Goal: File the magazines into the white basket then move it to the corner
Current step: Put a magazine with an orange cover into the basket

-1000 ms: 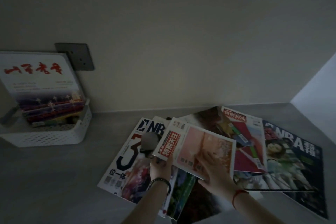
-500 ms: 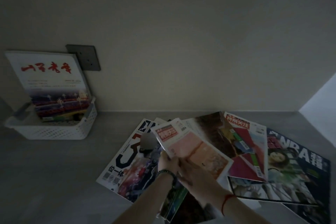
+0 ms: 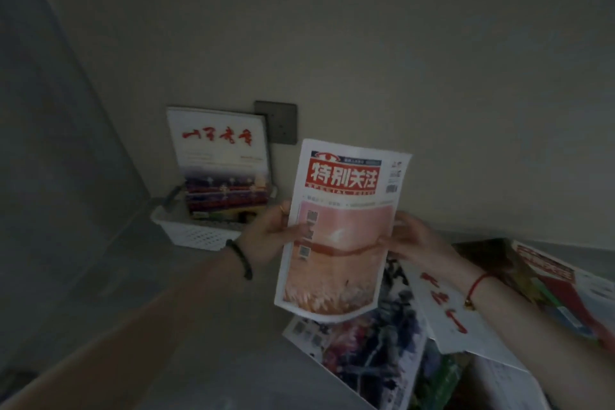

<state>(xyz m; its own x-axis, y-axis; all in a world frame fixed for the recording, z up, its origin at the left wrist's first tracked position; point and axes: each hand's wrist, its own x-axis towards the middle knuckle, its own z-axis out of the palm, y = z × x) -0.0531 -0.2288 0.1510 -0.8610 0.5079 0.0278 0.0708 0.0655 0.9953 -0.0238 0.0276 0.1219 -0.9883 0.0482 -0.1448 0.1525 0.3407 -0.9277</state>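
Magazine [image 3: 344,263] upright: left hand [image 3: 266,238], right hand [image 3: 416,240]

A single wide-angle camera, worn on the person's head, gives the only view. It looks forward and down along both forearms, which enter from the lower left and lower right edges. It sits close: the held magazine [image 3: 339,230] fills the middle of the frame, with the left hand [image 3: 266,236] and right hand [image 3: 416,240] gripping its sides. The frame is tilted, so the line where table [image 3: 233,359] meets wall [image 3: 366,43] slopes, and the wall takes the whole upper half. The white basket [image 3: 199,236] lies farther off, left of centre; the loose magazines [image 3: 382,343] run out past the lower right corner.
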